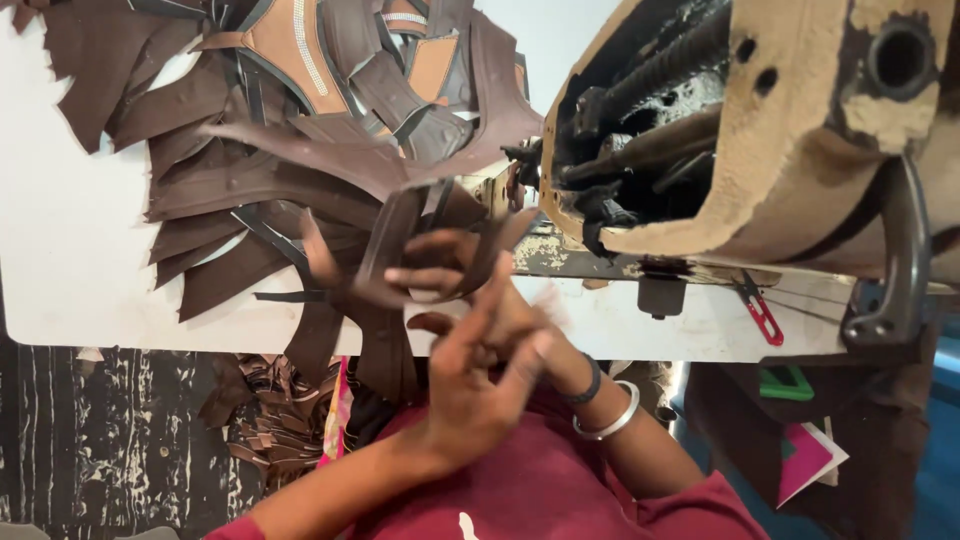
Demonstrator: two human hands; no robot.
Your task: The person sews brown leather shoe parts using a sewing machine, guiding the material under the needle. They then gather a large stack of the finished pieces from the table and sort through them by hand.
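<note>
A brown strap [400,235] is being gripped by the right hand [455,265], with the fingers curled round its looped end. It is being held up just in front of the sewing machine [760,120], above the near edge of the white table [90,260]. The left hand [470,390] is being held with its fingers spread and nothing in it, and is being pressed against the right hand near the wrist. Its fingertips are blurred, so the exact contact cannot be told.

As for progress, this one strap is judged to be lifted clear of the heap but not yet laid under the machine's head. A large pile [260,150] of brown cut pieces is lying on the table to the left, so by that measure most of the work is being left undone. No stack of finished pieces is being shown.

Round about, red snips [760,312] are lying on the table below the machine, and more brown scraps [270,410] are hanging below the table edge. A silver bangle [612,420] and a dark band are being worn on the right wrist. The machine's worn underside is crowding the right half of the view. Loose pieces from the pile are trailing towards the strap, close enough to be caught up with it.
</note>
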